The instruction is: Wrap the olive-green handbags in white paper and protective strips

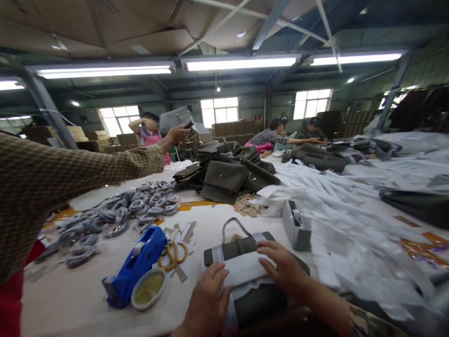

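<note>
Dark bag: the dark bag [257,302] lies on the table [87,299], directly in front of the person, its grey handle [231,221] arching up from its far side.
White sheet: a soft white sheet [245,270] lies across the middle of the dark bag.
Left hand: the left hand [207,299] rests at the left end of the dark bag, fingers on the sheet's edge.
Right hand: the right hand [282,271] lies over the right part of the dark bag, fingers spread on the sheet; the two hands are apart, neither clamped.
Tape dispensers: a grey one [300,236] just beyond the dark bag to the right, a blue one [140,262] to its left.
Scissors and dish: yellow-handled scissors [170,262] and a white oval dish [143,307], both left of the dark bag.
Coiled straps: a grey pile [138,206], farther off, beyond the dark bag to the left.
Bag heap: dark bags [224,177] piled well beyond the dark bag.
Co-worker: a checked sleeve [87,171] reaches in from the dark bag's left, its hand [178,134] holding up a grey bag [173,121].
</note>
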Tool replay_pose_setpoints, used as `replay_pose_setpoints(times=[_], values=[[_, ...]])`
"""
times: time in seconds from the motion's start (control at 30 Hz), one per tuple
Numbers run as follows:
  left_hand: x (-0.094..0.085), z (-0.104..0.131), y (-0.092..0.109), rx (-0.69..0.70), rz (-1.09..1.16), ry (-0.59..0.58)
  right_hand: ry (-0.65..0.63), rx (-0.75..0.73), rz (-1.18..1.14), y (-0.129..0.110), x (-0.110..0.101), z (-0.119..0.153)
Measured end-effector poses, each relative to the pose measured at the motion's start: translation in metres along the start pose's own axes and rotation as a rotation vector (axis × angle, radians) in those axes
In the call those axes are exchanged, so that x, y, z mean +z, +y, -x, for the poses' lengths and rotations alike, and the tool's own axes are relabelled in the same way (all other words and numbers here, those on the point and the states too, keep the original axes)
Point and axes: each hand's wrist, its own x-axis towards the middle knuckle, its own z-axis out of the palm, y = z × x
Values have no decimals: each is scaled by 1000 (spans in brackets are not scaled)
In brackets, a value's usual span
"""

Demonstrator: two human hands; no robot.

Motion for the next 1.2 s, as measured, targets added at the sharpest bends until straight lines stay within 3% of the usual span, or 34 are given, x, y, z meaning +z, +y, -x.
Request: replay_pose_setpoints(times=[0.07, 0.2, 0.3, 0.4, 0.57, 0.7, 0.8, 0.87, 0.93, 1.03, 1.1, 1.2], values=[[-4, -4, 0, 10, -25, -23, 67, 175, 81, 23, -19, 4], [-6, -26, 18, 18, -14, -162, -65, 438, 206, 42, -36, 8], [-1, -47, 36, -48, 10, -336, -138, 476, 257, 38, -32, 6], [5, -62, 46, -151, 5, -473, -130, 502, 229, 36, -27, -1], [15, -68, 53, -217, -73, -539, -92, 542, 117, 45, -22, -9], [21, -66, 62, -231, -138, -529, -133, 478, 167, 49, -21, -10], [18, -63, 57, -210, -98, -521, -146, 406, 230, 38, -28, -8], [11, -59, 44, -188, -32, -423, -83, 275, 278, 21, -33, -2], [3, -50, 26, -206, 7, -245, -80, 67, 268, -1, -31, 10], [-12, -31, 2, -299, 53, -55, -277, -128, 215, -31, -15, 35], [-22, -16, -7, -375, 105, -35, -394, -132, 223, -41, -1, 51], [-35, 4, -10, -567, 184, -53, -447, -110, 238, -42, 11, 67]])
